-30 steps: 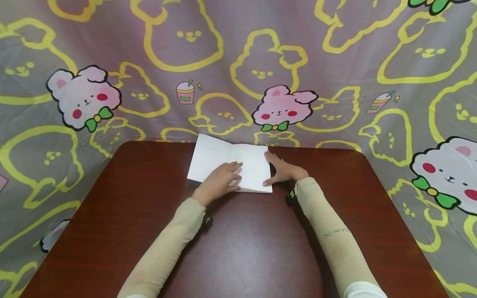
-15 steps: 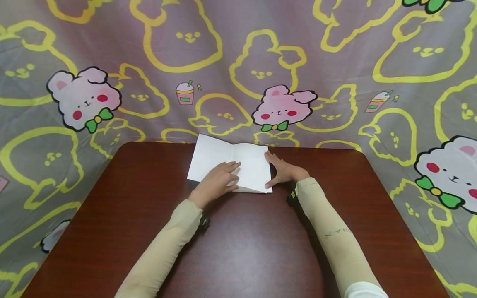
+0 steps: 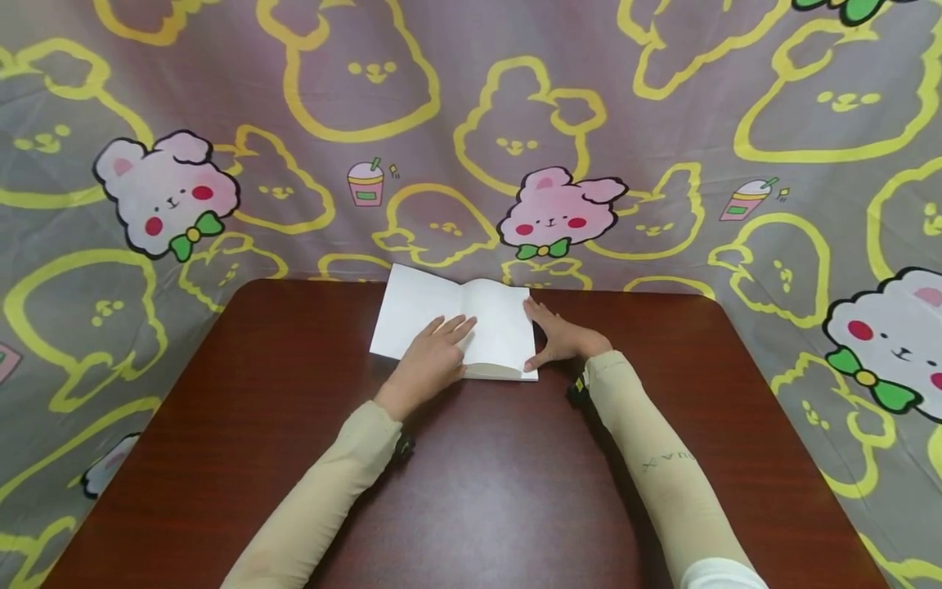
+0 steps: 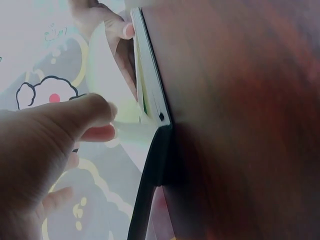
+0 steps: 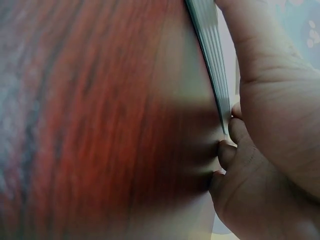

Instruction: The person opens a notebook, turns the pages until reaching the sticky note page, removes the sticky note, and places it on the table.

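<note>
A blank white book [image 3: 419,307] with a dark cover lies open near the back edge of the table. My left hand [image 3: 427,364] is over its middle. In the left wrist view the left thumb [image 4: 95,107] and a finger meet at a bowed page [image 4: 107,65], pinching it. That page arches up from the block of leaves, its near edge [image 3: 495,368] standing as a curve. My right hand [image 3: 562,335] spans the book's right edge, thumb at the near corner, fingers at the far one. In the right wrist view its fingertips [image 5: 227,150] are beside the leaf edges [image 5: 212,45].
The reddish-brown table [image 3: 471,483] stretches in front of the book and to both sides. A patterned curtain [image 3: 441,106] hangs right behind the table and along its left and right sides. Both wrists carry small black cameras.
My left hand has shifted slightly left and its fingers have turned more upward. The right-hand page, flat before, now bows up along its near edge. My right hand has hardly moved.
</note>
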`<state>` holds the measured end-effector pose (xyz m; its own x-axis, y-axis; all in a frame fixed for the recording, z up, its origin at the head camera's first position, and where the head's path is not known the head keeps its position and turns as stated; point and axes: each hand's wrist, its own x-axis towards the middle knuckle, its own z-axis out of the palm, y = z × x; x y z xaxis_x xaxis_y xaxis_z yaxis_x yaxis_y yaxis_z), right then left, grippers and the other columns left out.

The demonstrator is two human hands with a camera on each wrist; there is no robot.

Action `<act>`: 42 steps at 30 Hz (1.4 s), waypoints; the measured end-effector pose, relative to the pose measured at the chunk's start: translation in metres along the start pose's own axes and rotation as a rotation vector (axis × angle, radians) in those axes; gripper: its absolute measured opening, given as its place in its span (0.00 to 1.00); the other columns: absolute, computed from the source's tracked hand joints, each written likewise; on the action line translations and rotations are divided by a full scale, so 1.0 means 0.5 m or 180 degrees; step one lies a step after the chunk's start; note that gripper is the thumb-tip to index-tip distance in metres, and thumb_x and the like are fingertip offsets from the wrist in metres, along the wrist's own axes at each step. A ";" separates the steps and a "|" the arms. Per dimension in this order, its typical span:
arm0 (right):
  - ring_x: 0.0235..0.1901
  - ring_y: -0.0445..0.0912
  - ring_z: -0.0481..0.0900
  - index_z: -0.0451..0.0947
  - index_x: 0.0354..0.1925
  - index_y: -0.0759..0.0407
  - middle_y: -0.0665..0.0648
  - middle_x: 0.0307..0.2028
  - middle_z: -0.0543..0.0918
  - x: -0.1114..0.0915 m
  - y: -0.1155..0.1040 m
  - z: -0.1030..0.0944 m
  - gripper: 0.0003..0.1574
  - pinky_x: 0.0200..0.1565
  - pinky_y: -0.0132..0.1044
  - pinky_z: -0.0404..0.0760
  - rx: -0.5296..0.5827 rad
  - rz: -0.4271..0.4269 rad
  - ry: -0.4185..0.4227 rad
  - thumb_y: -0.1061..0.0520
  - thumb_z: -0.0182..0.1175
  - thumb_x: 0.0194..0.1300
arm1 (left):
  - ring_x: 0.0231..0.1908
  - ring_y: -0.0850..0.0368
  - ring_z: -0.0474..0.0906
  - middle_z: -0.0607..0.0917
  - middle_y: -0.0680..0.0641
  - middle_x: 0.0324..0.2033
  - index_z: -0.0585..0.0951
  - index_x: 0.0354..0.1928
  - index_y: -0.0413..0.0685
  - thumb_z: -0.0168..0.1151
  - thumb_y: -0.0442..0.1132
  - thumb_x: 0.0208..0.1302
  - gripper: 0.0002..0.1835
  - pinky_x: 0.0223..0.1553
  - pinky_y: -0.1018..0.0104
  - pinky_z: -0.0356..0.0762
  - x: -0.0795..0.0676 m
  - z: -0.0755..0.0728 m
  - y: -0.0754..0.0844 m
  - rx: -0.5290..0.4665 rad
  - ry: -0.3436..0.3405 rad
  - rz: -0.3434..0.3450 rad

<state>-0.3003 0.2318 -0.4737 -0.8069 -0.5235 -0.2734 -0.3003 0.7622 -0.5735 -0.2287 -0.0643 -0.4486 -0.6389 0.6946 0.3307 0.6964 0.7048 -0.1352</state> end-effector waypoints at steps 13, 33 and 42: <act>0.80 0.61 0.27 0.28 0.81 0.61 0.62 0.81 0.29 0.008 0.001 0.001 0.87 0.77 0.62 0.35 -0.0108 0.0043 -0.0014 0.38 0.79 0.49 | 0.74 0.44 0.64 0.70 0.41 0.73 0.81 0.13 0.48 0.66 0.35 0.57 0.15 0.74 0.45 0.60 -0.014 -0.003 0.020 0.0077 0.0057 -0.0333; 0.80 0.61 0.25 0.28 0.81 0.59 0.60 0.81 0.28 -0.003 -0.006 -0.001 0.88 0.76 0.64 0.34 0.0024 0.0058 -0.0044 0.37 0.80 0.47 | 0.72 0.40 0.67 0.71 0.38 0.72 0.84 0.16 0.41 0.65 0.33 0.55 0.11 0.69 0.42 0.67 -0.002 -0.059 0.001 -0.0267 0.0739 -0.0814; 0.80 0.61 0.25 0.28 0.81 0.60 0.61 0.81 0.28 -0.002 -0.005 -0.002 0.88 0.76 0.64 0.33 -0.0019 0.0034 -0.0047 0.37 0.80 0.48 | 0.70 0.39 0.69 0.72 0.36 0.71 0.88 0.20 0.37 0.66 0.33 0.56 0.10 0.68 0.41 0.68 -0.004 -0.093 -0.027 -0.0309 0.1091 -0.0895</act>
<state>-0.2992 0.2310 -0.4714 -0.8025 -0.5210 -0.2909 -0.2947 0.7699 -0.5660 -0.2217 -0.0820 -0.4043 -0.6739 0.3788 0.6344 0.5491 0.8312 0.0870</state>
